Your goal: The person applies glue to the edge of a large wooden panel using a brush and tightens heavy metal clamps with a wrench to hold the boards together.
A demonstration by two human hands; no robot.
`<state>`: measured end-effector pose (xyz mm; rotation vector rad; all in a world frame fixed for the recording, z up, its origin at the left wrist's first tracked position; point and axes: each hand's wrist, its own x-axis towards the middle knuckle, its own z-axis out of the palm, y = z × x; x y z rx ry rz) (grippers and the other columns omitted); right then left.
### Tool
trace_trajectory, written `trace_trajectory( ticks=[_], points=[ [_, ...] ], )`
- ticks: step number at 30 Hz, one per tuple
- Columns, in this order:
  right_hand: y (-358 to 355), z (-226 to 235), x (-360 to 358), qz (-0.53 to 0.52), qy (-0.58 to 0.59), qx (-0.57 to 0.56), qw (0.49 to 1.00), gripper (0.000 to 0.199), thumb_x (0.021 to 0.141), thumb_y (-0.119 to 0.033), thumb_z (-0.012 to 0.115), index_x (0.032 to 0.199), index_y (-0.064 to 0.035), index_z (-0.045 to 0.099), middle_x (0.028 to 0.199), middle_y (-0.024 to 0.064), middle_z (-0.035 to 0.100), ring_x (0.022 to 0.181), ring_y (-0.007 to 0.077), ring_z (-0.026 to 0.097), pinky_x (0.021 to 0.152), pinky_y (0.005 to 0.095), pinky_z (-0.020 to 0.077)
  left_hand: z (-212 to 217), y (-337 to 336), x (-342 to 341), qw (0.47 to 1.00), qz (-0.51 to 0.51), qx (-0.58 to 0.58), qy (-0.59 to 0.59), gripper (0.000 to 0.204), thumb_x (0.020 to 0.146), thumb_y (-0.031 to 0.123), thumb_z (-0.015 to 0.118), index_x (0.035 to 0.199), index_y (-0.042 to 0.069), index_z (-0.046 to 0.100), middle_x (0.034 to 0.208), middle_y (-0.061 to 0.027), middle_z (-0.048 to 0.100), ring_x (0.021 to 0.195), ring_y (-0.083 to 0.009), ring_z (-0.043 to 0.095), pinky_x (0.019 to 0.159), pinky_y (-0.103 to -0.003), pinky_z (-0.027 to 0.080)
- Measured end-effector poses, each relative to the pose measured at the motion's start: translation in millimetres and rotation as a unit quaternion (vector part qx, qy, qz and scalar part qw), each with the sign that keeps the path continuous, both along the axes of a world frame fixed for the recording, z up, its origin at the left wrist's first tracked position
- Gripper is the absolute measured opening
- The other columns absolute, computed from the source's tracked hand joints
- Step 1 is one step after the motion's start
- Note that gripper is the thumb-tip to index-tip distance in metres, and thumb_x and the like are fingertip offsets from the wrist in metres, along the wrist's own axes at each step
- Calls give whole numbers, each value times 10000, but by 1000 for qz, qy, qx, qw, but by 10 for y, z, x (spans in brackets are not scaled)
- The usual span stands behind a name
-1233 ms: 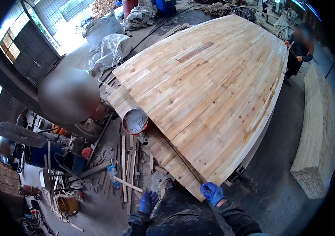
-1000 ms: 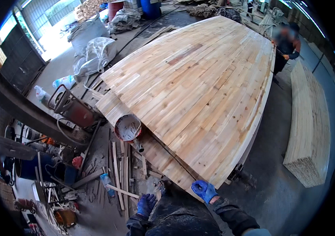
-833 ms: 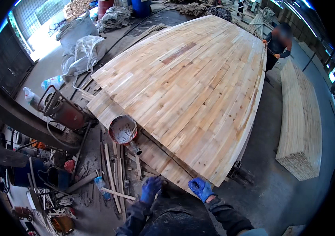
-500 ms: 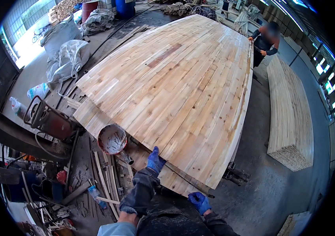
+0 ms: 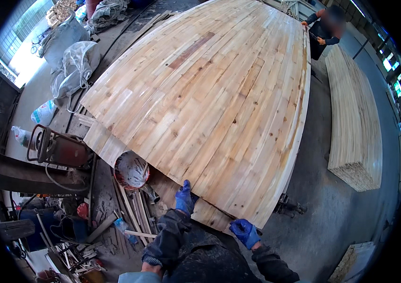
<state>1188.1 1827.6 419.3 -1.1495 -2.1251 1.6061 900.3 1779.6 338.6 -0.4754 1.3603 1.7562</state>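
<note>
A very large panel of glued pale wood strips (image 5: 200,108) stretches away from me, its near edge in front of my body. My left hand (image 5: 185,200), in a blue glove, grips that edge with the thumb up against the top. My right hand (image 5: 245,233), also gloved in blue, is curled at the same edge close to the near right corner; what its fingers hold is hidden. Another wooden layer (image 5: 208,214) shows beneath the panel. A dark rod-like end (image 5: 259,232) pokes out beside my right hand.
A glue-smeared bucket (image 5: 132,170) stands left of my left hand. Beyond it are a red wheeled machine (image 5: 68,148) and scattered wood offcuts (image 5: 130,207). Across the panel's far right edge, a co-worker (image 5: 325,30) in orange gloves touches it. A tall board stack (image 5: 353,122) stands at right.
My right hand has risen from just below the panel's near edge to that edge. My left hand keeps its grip. The view has shifted, so the panel's far end sits higher.
</note>
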Motion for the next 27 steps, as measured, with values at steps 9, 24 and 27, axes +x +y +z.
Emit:
trace_trajectory(
  ticks=[9, 24, 27],
  points=[
    [-71, 10, -804, -19, 31, -66, 997, 228, 854, -178, 679, 1033, -39, 661, 901, 100, 701, 804, 180, 672, 721, 307, 533, -262, -394, -158, 985, -150, 77, 16, 332, 930, 354, 617, 1046, 47, 565, 862, -79, 619, 785, -193, 635, 706, -337, 553],
    [-746, 75, -3208, 204, -65, 190, 958, 606, 824, -459, 654, 1262, -59, 534, 1198, 206, 595, 1099, 381, 565, 926, 466, 454, 603, -1329, -3035, 984, 20, 92, 151, 571, 948, 428, 555, 1353, 50, 416, 1316, -149, 543, 1115, -268, 595, 931, -387, 488],
    [-821, 48, -3395, 168, -92, 140, 971, 650, 822, -473, 656, 1290, -43, 517, 1230, 219, 581, 1128, 377, 561, 953, 448, 447, 520, -981, -3523, 994, 39, 73, 71, 525, 924, 473, 571, 1236, 59, 489, 1168, -116, 598, 994, -258, 620, 868, -389, 507]
  ],
)
